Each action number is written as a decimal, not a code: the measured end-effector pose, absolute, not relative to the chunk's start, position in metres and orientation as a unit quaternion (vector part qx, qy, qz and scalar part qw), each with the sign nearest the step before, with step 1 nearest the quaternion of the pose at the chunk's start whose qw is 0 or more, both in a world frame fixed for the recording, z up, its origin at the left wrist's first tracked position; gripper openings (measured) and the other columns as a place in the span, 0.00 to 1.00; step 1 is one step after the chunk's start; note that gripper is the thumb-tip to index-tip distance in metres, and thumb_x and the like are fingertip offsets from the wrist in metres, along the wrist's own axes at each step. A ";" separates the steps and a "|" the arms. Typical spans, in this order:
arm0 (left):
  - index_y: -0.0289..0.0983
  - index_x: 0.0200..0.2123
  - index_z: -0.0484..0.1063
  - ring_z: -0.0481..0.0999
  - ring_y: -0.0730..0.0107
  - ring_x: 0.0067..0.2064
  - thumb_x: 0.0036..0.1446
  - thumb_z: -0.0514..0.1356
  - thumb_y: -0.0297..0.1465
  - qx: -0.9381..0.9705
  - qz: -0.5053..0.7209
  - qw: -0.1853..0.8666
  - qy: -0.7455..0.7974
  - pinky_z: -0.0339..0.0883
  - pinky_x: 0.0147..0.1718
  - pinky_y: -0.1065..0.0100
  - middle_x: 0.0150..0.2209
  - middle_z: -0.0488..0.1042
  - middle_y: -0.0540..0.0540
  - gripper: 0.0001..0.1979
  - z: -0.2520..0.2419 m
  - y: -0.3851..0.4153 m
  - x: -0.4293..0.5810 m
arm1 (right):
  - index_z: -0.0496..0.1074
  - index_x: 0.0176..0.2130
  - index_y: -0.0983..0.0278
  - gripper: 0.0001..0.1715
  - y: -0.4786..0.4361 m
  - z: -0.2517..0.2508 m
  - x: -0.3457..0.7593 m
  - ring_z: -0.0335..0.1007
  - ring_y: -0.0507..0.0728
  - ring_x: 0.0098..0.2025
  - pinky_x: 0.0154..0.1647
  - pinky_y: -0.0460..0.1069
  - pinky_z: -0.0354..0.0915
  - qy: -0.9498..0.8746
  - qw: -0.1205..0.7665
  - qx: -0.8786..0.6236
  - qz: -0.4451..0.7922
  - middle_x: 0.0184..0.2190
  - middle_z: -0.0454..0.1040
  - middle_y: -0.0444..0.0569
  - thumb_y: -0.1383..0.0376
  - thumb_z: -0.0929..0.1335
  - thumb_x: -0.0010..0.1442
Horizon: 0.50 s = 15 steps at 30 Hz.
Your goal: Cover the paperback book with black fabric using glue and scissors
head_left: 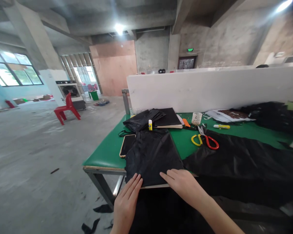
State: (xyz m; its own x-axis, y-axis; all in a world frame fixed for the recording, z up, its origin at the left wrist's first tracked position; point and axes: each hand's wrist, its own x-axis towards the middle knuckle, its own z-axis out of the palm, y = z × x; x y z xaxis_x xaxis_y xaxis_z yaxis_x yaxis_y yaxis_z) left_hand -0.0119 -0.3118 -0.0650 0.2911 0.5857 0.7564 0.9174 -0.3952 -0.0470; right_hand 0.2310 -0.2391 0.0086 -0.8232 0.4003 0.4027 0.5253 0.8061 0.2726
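A sheet of black fabric (153,156) lies over a flat board at the near edge of the green table; the board's pale edge shows below it. My left hand (129,195) rests on its lower left corner, fingers stretched out. On the lower right part lies my right hand (180,183), fingers extended and flat against the cloth. A phone (127,145) in a light case sits partly under the fabric's left side. Just beyond the sheet stands a yellow glue stick (150,125). Scissors (205,139) with one yellow and one red handle lie to the right.
Black cloth pieces (143,120) and a black board (169,117) lie at the back of the green table (104,151). A clear cup (196,118), an orange tool (186,122) and another glue stick (221,126) are farther right. More black cloth (236,156) spreads rightward. A white partition (205,87) stands behind.
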 end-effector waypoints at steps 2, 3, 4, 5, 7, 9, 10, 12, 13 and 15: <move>0.37 0.57 0.62 0.66 0.63 0.57 0.59 0.50 0.19 -0.758 -0.343 0.246 -0.497 0.69 0.50 0.62 0.54 0.69 0.44 0.23 -0.067 -0.314 -0.011 | 0.66 0.50 0.66 0.23 -0.241 0.009 0.224 0.67 0.52 0.30 0.24 0.48 0.56 -0.938 0.157 -0.248 -0.185 0.31 0.70 0.44 0.75 0.68 0.54; 0.37 0.57 0.62 0.66 0.63 0.57 0.59 0.50 0.19 -0.753 -0.347 0.246 -0.501 0.69 0.49 0.62 0.54 0.69 0.44 0.23 -0.068 -0.315 -0.011 | 0.66 0.51 0.66 0.23 -0.242 0.010 0.220 0.67 0.52 0.30 0.24 0.49 0.55 -0.940 0.152 -0.247 -0.181 0.31 0.70 0.43 0.75 0.68 0.55; 0.36 0.57 0.62 0.66 0.63 0.57 0.59 0.50 0.19 -0.748 -0.352 0.246 -0.506 0.69 0.49 0.63 0.54 0.69 0.43 0.23 -0.069 -0.316 -0.010 | 0.66 0.50 0.65 0.22 -0.243 0.011 0.216 0.67 0.52 0.30 0.24 0.49 0.54 -0.941 0.148 -0.246 -0.177 0.31 0.70 0.43 0.74 0.67 0.55; 0.36 0.57 0.62 0.67 0.63 0.57 0.59 0.50 0.19 -0.742 -0.357 0.247 -0.510 0.69 0.49 0.63 0.54 0.69 0.43 0.22 -0.070 -0.316 -0.009 | 0.65 0.50 0.65 0.21 -0.244 0.012 0.211 0.67 0.52 0.29 0.23 0.49 0.53 -0.943 0.145 -0.244 -0.173 0.31 0.70 0.43 0.73 0.67 0.56; 0.36 0.56 0.62 0.67 0.62 0.56 0.59 0.51 0.20 -0.732 -0.366 0.252 -0.516 0.70 0.48 0.63 0.54 0.70 0.43 0.22 -0.071 -0.317 -0.008 | 0.66 0.49 0.65 0.19 -0.247 0.014 0.202 0.67 0.52 0.29 0.23 0.49 0.52 -0.947 0.141 -0.236 -0.167 0.31 0.70 0.43 0.72 0.67 0.57; 0.36 0.56 0.63 0.68 0.62 0.55 0.59 0.52 0.21 -0.723 -0.373 0.259 -0.519 0.70 0.48 0.63 0.53 0.71 0.43 0.21 -0.072 -0.318 -0.007 | 0.66 0.47 0.64 0.15 -0.249 0.016 0.191 0.67 0.53 0.29 0.22 0.50 0.51 -0.950 0.140 -0.230 -0.161 0.31 0.70 0.43 0.71 0.66 0.58; 0.36 0.56 0.63 0.69 0.63 0.55 0.59 0.52 0.21 -0.719 -0.377 0.262 -0.521 0.70 0.48 0.63 0.53 0.71 0.43 0.21 -0.072 -0.318 -0.007 | 0.66 0.45 0.64 0.14 -0.250 0.015 0.186 0.67 0.53 0.29 0.22 0.50 0.51 -0.951 0.139 -0.227 -0.157 0.30 0.70 0.43 0.71 0.66 0.58; 0.36 0.56 0.63 0.69 0.64 0.54 0.59 0.52 0.21 -0.713 -0.383 0.259 -0.526 0.70 0.48 0.64 0.53 0.71 0.44 0.21 -0.071 -0.319 -0.006 | 0.66 0.42 0.64 0.10 -0.251 0.013 0.176 0.66 0.54 0.28 0.22 0.50 0.50 -0.952 0.141 -0.229 -0.147 0.29 0.70 0.42 0.70 0.66 0.58; 0.36 0.56 0.63 0.70 0.64 0.54 0.59 0.52 0.21 -0.712 -0.384 0.255 -0.529 0.70 0.48 0.64 0.53 0.71 0.44 0.21 -0.071 -0.319 -0.005 | 0.66 0.41 0.63 0.08 -0.251 0.011 0.172 0.66 0.54 0.28 0.22 0.50 0.50 -0.952 0.143 -0.233 -0.141 0.29 0.70 0.42 0.70 0.66 0.58; 0.36 0.56 0.63 0.70 0.65 0.54 0.59 0.52 0.21 -0.711 -0.384 0.243 -0.537 0.70 0.48 0.64 0.54 0.70 0.44 0.21 -0.072 -0.321 -0.004 | 0.66 0.39 0.63 0.07 -0.252 0.007 0.164 0.66 0.54 0.28 0.22 0.51 0.51 -0.951 0.150 -0.239 -0.129 0.29 0.70 0.42 0.69 0.66 0.58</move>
